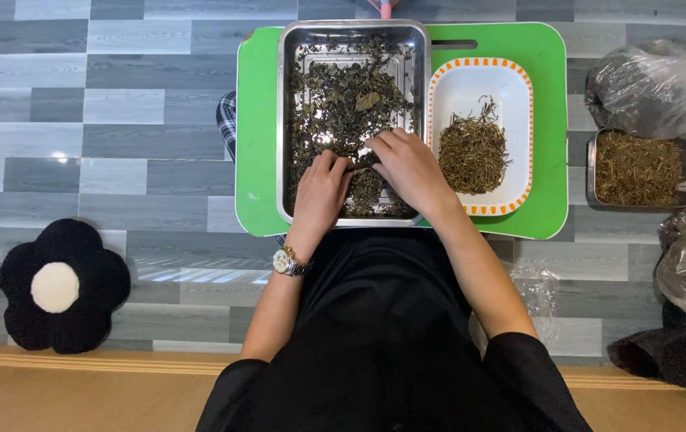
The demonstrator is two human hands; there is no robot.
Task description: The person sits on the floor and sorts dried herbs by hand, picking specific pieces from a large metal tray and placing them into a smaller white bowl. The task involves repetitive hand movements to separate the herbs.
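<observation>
Sitting over a green tabletop [255, 120], the person is working both hands in a steel tray [283, 120] that is standing on the left half of that tabletop and reaching its far edge. The left hand [320, 192], a watch [288, 262] on its wrist, is lying palm down with fingers curled into the dark dried leaves [343, 104] near the tray's near edge. The right hand [409, 166] is pinching at the same leaves just beside it, fingers bent narrow; whether either is holding anything cannot be told. A white orange-rimmed dish [479, 76] of thin brown stems [471, 152] is sitting toward the tabletop's right edge.
</observation>
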